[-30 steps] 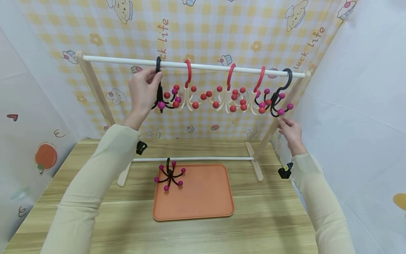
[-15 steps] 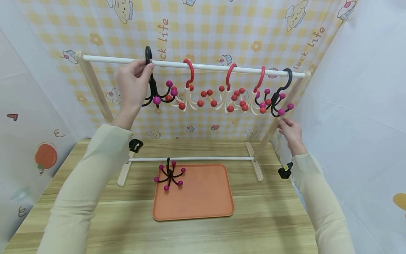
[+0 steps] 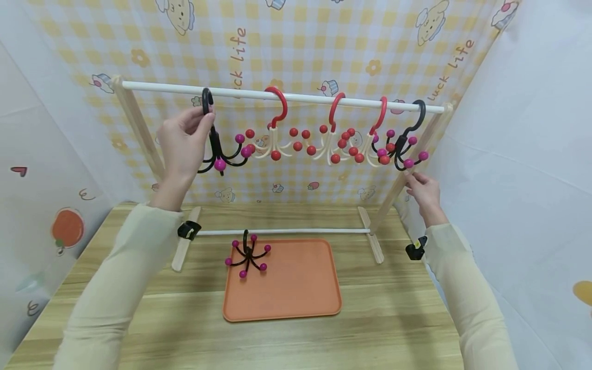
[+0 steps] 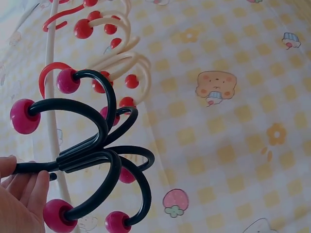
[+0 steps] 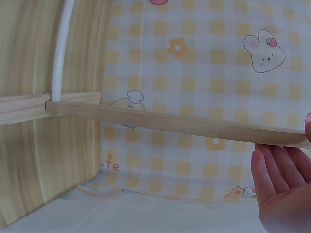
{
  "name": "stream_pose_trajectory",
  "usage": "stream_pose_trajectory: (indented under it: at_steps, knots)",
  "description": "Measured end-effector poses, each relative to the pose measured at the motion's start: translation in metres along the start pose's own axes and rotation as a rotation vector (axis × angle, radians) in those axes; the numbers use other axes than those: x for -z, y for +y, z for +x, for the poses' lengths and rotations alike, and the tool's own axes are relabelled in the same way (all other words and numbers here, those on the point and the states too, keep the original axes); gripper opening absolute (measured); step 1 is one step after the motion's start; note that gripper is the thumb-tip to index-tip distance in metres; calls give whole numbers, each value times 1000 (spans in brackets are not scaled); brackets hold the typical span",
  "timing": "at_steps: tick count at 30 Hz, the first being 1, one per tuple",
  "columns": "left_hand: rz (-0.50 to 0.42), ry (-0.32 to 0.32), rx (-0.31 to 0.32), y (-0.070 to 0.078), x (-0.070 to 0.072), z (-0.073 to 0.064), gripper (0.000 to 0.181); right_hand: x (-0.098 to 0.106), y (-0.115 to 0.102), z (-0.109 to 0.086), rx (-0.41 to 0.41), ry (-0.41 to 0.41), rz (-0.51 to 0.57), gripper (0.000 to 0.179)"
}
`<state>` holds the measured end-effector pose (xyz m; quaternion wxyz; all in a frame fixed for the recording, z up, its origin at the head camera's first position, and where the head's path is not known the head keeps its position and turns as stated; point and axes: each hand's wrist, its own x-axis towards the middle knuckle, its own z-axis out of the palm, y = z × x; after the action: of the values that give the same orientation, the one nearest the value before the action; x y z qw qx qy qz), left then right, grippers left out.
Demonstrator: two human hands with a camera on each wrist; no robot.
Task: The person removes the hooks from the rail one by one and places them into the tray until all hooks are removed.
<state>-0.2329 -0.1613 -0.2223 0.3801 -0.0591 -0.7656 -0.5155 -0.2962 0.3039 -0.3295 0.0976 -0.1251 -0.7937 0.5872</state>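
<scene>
My left hand [image 3: 182,141] pinches the hook of a black claw-shaped hanger [image 4: 85,160] with magenta balls on its curved arms. That hook is level with the white top rod [image 3: 162,87]; whether the rod bears its weight I cannot tell. To the right hang 3 hangers with red hooks, cream arms and red balls, the nearest being the red-hooked hanger [image 3: 274,134]. Another black hanger [image 3: 401,146] hangs at the rod's right end. Just below it, my right hand [image 3: 424,195] holds the rack's wooden post [image 5: 170,122] between thumb and fingers.
An orange tray [image 3: 296,293] lies on the wooden table [image 3: 384,318]. One more black hanger with magenta balls [image 3: 248,253] rests over its back left corner. Behind the tray runs the rack's lower white rod [image 3: 300,230]. A checked cloth [image 3: 296,31] covers the back.
My left hand has moved left along the rod with the black hanger, rising and then lowering. The nearest red-hooked hanger has turned on the rod. My right hand stays put.
</scene>
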Motion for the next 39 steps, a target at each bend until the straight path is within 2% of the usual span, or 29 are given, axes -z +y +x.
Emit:
stream_pose_trajectory:
  at_steps: [8, 17, 30, 39]
  knots:
    - [2, -32, 44, -23, -1, -24, 27, 0, 0, 0, 7, -6, -5, 57]
    - [-52, -60, 79, -43, -15, -52, 26, 0, 1, 1, 12, -3, -24, 57]
    - [-95, -193, 82, -66, -39, -91, 26, 0, 0, 0, 7, -11, -21, 58]
    - [-158, -272, 89, -74, -57, -113, 19, 0, -1, -1, 0, -10, -32, 59]
